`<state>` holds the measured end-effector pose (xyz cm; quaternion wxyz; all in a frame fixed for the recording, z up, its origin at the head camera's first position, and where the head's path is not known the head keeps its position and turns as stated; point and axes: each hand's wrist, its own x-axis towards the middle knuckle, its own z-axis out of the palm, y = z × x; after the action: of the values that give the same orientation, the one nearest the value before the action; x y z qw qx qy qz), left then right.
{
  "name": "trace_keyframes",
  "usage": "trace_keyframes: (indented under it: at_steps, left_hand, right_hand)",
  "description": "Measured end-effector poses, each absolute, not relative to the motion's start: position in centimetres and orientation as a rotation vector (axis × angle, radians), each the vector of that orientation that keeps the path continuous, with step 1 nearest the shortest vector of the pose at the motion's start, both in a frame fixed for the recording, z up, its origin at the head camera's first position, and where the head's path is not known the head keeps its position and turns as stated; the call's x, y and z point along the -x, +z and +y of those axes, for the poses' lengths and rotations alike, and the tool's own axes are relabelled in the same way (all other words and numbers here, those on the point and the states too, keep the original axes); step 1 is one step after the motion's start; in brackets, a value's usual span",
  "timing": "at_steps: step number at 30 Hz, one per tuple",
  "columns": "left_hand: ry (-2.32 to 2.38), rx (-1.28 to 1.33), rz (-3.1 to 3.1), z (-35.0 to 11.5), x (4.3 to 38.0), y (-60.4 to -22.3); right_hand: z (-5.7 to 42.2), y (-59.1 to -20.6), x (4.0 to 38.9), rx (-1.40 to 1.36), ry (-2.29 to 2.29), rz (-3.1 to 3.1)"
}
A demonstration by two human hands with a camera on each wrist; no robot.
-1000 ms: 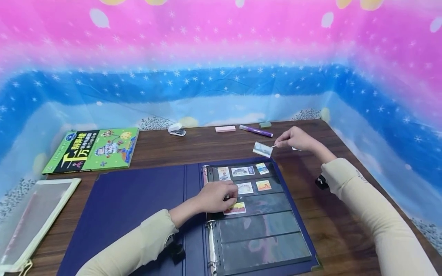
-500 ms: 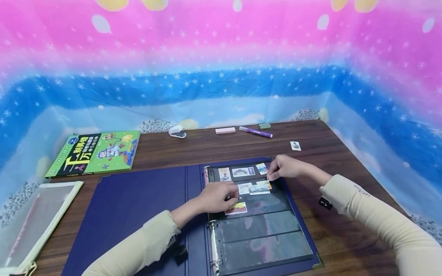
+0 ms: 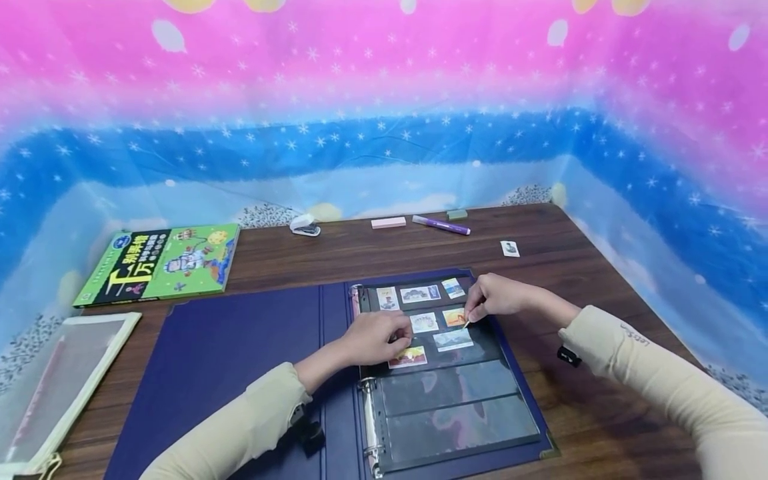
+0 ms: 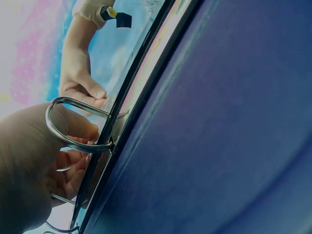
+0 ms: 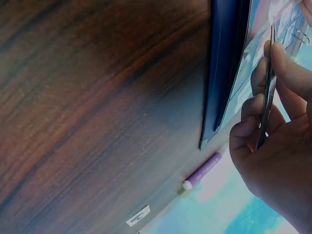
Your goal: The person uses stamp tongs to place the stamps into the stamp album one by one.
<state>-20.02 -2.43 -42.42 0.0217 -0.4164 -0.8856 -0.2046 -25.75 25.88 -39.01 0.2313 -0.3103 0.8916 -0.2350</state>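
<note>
My right hand (image 3: pixel 492 295) grips slim metal tweezers (image 5: pixel 270 87) between thumb and fingers. At the tweezers' tip, a pale grey-green landscape stamp (image 3: pixel 453 341) lies over the third pocket row of the black stock page (image 3: pixel 462 427). My left hand (image 3: pixel 375 339) rests on the page's left side with loosely bent fingers, beside a red-and-yellow stamp (image 3: pixel 407 357). In the left wrist view, a metal binder ring (image 4: pixel 80 145) stands in front of this hand. Several stamps, among them an orange one (image 3: pixel 454 317), sit in the upper two rows.
The blue binder album (image 3: pixel 240 373) lies spread on the wooden table. One loose stamp (image 3: pixel 510 249) is at the back right. Behind the album are a purple marker (image 3: pixel 441 225), a pink block (image 3: pixel 389 223) and a white stapler (image 3: pixel 305 225). A green book (image 3: pixel 159 260) and a zip pouch (image 3: pixel 72 380) lie left.
My right hand has brought the landscape stamp from beyond the album's top edge down to the page's third row, just below the orange stamp. The left hand has stayed in place.
</note>
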Motion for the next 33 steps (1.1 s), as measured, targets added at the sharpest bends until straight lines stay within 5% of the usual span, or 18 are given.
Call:
trace_keyframes:
  at_steps: [33]
  left_hand:
    - [-0.617,1.29,-2.781,-2.4,20.1,-42.4]
  right_hand:
    - [29.1,-37.5,27.6,0.728,-0.707,2.508]
